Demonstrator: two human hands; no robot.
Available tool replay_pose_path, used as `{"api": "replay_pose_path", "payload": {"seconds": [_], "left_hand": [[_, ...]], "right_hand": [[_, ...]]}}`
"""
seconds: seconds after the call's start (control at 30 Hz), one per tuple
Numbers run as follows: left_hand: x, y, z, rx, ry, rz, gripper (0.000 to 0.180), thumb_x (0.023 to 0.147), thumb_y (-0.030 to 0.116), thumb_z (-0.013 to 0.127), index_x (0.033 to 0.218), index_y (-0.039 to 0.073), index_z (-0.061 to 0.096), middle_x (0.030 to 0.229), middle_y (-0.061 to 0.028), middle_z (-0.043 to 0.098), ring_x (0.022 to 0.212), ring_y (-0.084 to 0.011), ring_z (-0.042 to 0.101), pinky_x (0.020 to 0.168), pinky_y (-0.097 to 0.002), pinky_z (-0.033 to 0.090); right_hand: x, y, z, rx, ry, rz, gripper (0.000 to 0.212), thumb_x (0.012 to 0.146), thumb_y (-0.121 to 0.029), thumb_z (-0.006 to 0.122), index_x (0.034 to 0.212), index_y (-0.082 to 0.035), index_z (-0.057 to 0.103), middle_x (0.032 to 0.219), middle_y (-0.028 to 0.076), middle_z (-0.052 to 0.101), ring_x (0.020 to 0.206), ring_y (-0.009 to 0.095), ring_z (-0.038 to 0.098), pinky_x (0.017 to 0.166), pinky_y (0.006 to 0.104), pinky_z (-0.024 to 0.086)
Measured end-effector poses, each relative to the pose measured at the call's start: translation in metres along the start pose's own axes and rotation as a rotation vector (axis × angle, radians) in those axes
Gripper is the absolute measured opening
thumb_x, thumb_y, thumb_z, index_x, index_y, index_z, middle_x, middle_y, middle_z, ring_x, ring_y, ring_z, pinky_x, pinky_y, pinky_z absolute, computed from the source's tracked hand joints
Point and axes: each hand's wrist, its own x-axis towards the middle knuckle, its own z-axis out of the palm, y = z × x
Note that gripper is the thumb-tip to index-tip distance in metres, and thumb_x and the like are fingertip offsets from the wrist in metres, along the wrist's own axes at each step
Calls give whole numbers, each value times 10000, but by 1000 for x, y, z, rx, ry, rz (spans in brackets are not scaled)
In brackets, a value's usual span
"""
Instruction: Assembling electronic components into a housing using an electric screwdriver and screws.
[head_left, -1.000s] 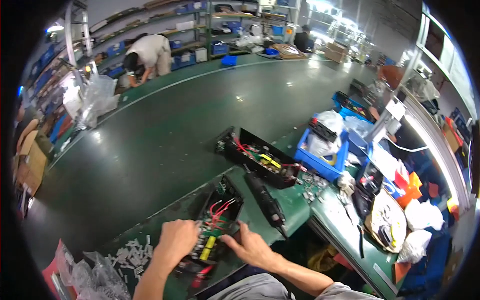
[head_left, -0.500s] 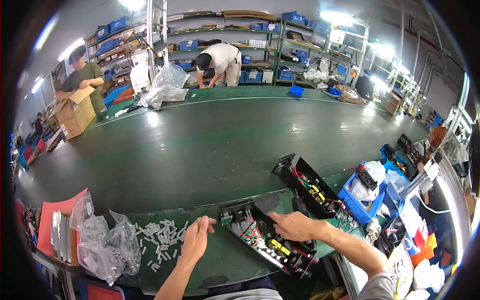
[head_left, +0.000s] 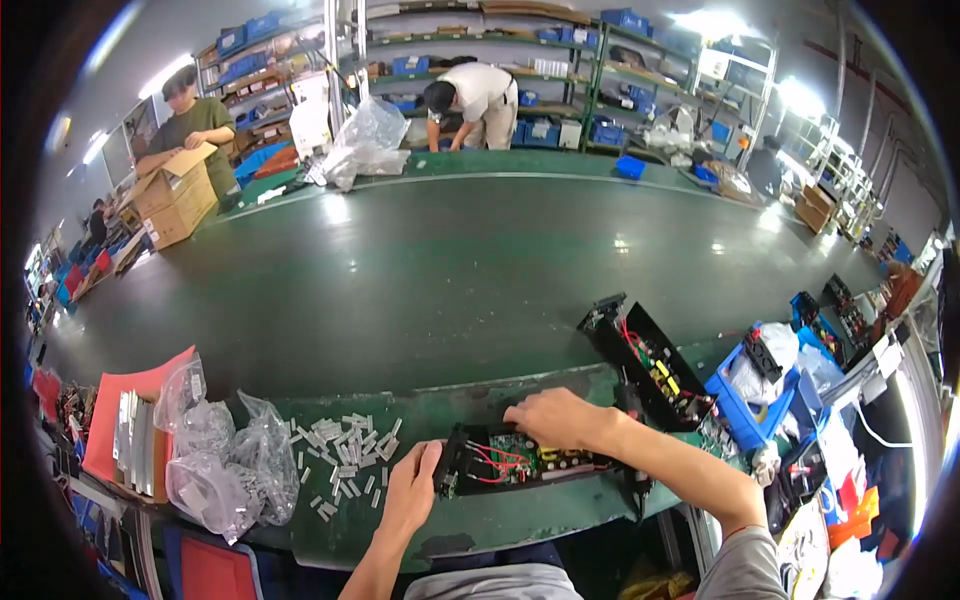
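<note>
The black housing (head_left: 545,480) lies on the near part of the green table (head_left: 560,515), open side up, between and just beyond the person's two hands, its length running left to right. Red wires (head_left: 495,460) loop over the green circuit board (head_left: 512,441) inside it. At its left end, the left hand (head_left: 408,495) meets the black end panel (head_left: 452,460), the thumb and fingers drawn close together against it; whether they grip around the panel cannot be told, as the far side is hidden. The right hand (head_left: 560,418) comes in over the housing's far side, its fingers curled inward with the tips near the far wall; whether anything is pinched between them cannot be made out. To the left of the left hand, small pale metal pieces (head_left: 345,450) lie scattered, with clear plastic bags (head_left: 215,480) farther left. On the right, beyond the right hand, a second black housing (head_left: 655,368) lies slantwise, also open and showing its parts, with a blue bin (head_left: 735,412) farther right.
</note>
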Motion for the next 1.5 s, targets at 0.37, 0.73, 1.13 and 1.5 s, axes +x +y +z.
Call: {"api": "replay_pose_path", "payload": {"seconds": [0.37, 0.73, 1.13, 1.5], "left_hand": [[-8, 11, 0, 72, -111, -109, 526, 987, 396, 627, 1294, -31, 616, 1104, -110, 704, 989, -160, 643, 902, -300, 486], [4, 19, 4, 152, -14, -3, 609, 785, 307, 859, 1249, -12, 627, 1078, -48, 685, 718, -77, 473, 652, -255, 426], [-26, 9, -11, 199, -65, -143, 561, 926, 390, 727, 1363, 69, 581, 915, -63, 672, 727, -116, 597, 788, -301, 476], [-55, -37, -109, 609, 551, -8, 194, 931, 132, 730, 1105, 48, 710, 888, -52, 728, 655, -107, 600, 629, -273, 491]], "right_hand": [[-75, -51, -12, 211, 692, 60, 267, 786, 3, 702, 1046, -12, 642, 994, 99, 626, 910, 295, 623, 786, 400, 519], [-108, -87, 42, 366, 719, 375, 338, 835, 18, 728, 1158, -79, 712, 1049, 87, 644, 835, 287, 703, 708, 373, 593], [-102, -87, 61, 431, 733, 436, 264, 806, 148, 707, 1003, -27, 716, 937, 118, 648, 828, 282, 663, 706, 357, 536], [-83, -104, 57, 447, 741, 322, 280, 793, 160, 695, 1000, -28, 705, 937, 109, 632, 819, 261, 647, 677, 350, 516]]}}
